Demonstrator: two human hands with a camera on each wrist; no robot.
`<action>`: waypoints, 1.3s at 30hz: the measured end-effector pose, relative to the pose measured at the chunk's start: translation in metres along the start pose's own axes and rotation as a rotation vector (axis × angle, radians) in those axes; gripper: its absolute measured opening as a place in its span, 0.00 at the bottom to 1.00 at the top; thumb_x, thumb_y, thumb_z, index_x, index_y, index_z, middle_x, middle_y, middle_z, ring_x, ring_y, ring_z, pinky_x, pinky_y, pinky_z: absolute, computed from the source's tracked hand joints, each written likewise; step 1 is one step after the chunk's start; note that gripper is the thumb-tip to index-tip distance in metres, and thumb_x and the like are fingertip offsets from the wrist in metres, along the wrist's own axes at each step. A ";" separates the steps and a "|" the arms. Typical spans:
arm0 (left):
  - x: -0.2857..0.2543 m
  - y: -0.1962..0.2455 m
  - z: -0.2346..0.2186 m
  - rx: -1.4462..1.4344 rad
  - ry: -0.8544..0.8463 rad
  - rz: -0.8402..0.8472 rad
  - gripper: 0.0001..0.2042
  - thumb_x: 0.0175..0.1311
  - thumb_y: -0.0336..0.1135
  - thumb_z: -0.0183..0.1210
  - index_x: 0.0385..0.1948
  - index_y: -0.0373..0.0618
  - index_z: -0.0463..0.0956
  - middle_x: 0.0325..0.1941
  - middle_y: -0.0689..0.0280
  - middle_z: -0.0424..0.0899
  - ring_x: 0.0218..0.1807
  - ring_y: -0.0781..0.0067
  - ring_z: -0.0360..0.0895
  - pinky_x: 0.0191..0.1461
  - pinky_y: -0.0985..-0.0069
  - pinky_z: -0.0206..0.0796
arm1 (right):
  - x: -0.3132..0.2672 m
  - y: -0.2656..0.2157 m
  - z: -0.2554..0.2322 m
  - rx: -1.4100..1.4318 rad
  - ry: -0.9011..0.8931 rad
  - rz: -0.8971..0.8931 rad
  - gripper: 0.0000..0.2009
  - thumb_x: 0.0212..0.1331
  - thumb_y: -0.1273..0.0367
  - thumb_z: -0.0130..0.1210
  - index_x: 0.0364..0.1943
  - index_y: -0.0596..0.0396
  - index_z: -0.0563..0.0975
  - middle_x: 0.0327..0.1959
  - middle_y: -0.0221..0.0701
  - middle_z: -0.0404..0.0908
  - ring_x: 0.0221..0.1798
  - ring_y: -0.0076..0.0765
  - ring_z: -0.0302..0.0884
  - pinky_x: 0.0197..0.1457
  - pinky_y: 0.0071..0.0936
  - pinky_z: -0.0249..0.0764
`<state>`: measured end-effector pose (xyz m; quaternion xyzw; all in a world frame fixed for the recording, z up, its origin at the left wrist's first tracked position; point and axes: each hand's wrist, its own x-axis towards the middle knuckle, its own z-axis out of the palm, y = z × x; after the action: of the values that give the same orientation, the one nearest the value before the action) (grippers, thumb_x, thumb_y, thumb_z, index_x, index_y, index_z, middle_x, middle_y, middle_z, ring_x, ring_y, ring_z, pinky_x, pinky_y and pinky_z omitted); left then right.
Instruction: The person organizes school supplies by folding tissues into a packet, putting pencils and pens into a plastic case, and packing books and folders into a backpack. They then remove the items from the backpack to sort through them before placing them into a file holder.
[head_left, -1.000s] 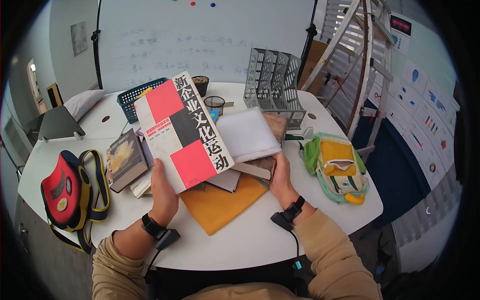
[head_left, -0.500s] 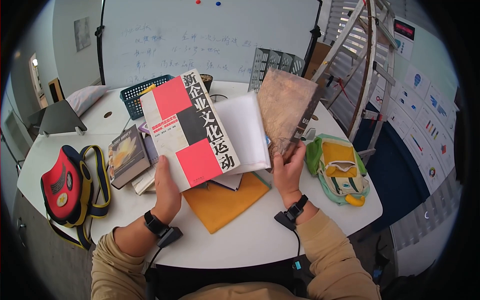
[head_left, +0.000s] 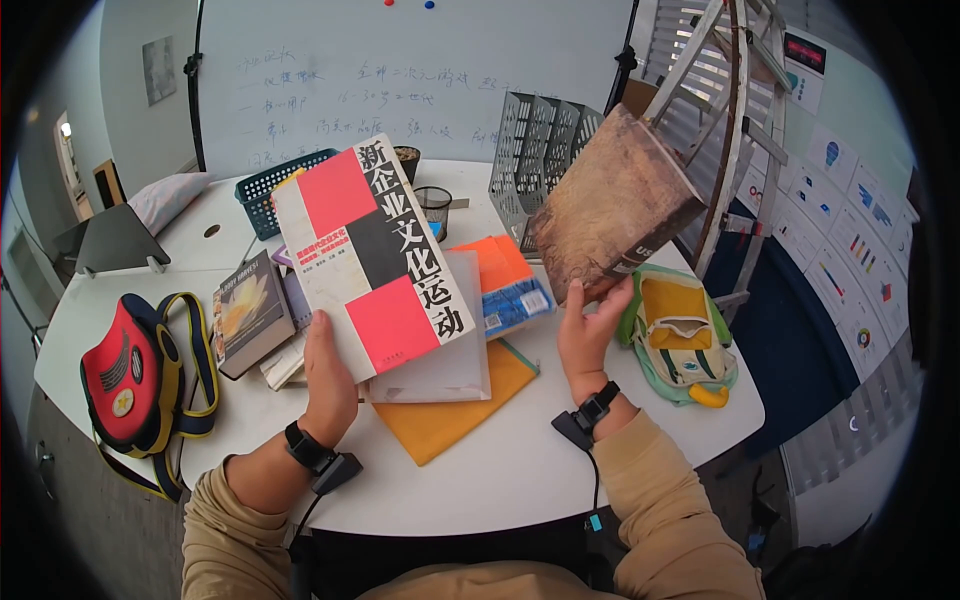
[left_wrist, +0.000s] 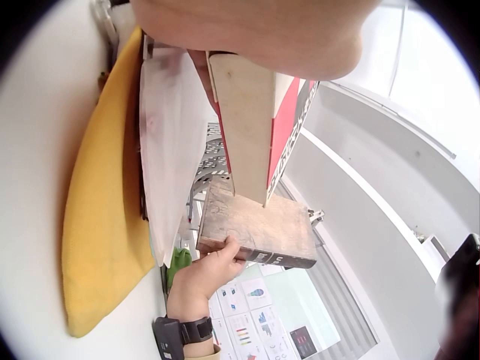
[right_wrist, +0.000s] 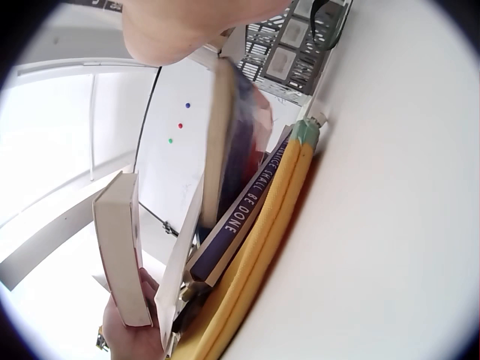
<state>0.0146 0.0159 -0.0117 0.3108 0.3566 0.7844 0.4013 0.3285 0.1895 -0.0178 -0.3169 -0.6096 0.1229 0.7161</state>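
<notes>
Left hand (head_left: 332,385) clamped on the lower left corner of the white, pink and black book (head_left: 372,262), thumb along its edge, fingers behind; book tilted, cover facing the wearer, in front of the pile at mid-surface; right hand (head_left: 590,335) clamped on the bottom edge of the brown book (head_left: 615,200), thumb on the cover; that book held up above the right part of the surface (head_left: 480,490), leaning right.

Below, toward the near edge: yellow folder (head_left: 450,425) flat, translucent sleeve (head_left: 430,378) on it; orange item (head_left: 500,262) and blue packet (head_left: 518,305) just beyond; right wrist view also shows a purple spine (right_wrist: 240,202) reading "JUSTICE SHALL BE DONE" against the folder.

Left side: dark book (head_left: 255,315) with a pale flower cover; red bag (head_left: 125,385) at the left edge, strap hanging off; right edge: green and yellow backpack (head_left: 680,335); far edge: teal basket (head_left: 262,205), mesh cup (head_left: 432,205), grey file rack (head_left: 515,160) toward the far right corner.

Room: whiteboard (head_left: 420,60) with handwriting behind the far edge; stepladder (head_left: 745,130) past the far right corner; chart sheets (head_left: 855,220) on the right wall.
</notes>
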 end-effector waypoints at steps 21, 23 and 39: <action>0.002 -0.002 -0.011 -0.003 -0.019 -0.026 0.33 0.92 0.59 0.49 0.82 0.40 0.67 0.80 0.57 0.80 0.77 0.62 0.81 0.82 0.62 0.74 | -0.002 -0.014 0.001 -0.130 -0.336 0.206 0.34 0.62 0.70 0.78 0.68 0.65 0.70 0.56 0.49 0.91 0.50 0.46 0.96 0.54 0.39 0.91; 0.003 -0.003 -0.013 -0.012 -0.020 -0.022 0.33 0.92 0.59 0.49 0.82 0.40 0.67 0.80 0.57 0.80 0.77 0.62 0.81 0.81 0.61 0.74 | -0.002 -0.014 0.002 -0.108 -0.333 0.231 0.34 0.62 0.71 0.77 0.67 0.65 0.70 0.55 0.49 0.92 0.51 0.46 0.96 0.54 0.38 0.91; 0.001 -0.001 -0.008 0.041 -0.064 0.072 0.29 0.95 0.56 0.42 0.74 0.37 0.71 0.69 0.53 0.85 0.67 0.64 0.88 0.73 0.65 0.82 | 0.056 -0.008 0.000 0.008 0.008 0.086 0.37 0.72 0.75 0.72 0.77 0.64 0.60 0.70 0.47 0.79 0.62 0.40 0.85 0.65 0.35 0.87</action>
<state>0.0084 0.0146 -0.0165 0.3567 0.3481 0.7805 0.3774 0.3392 0.2146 0.0317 -0.3405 -0.5919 0.1548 0.7140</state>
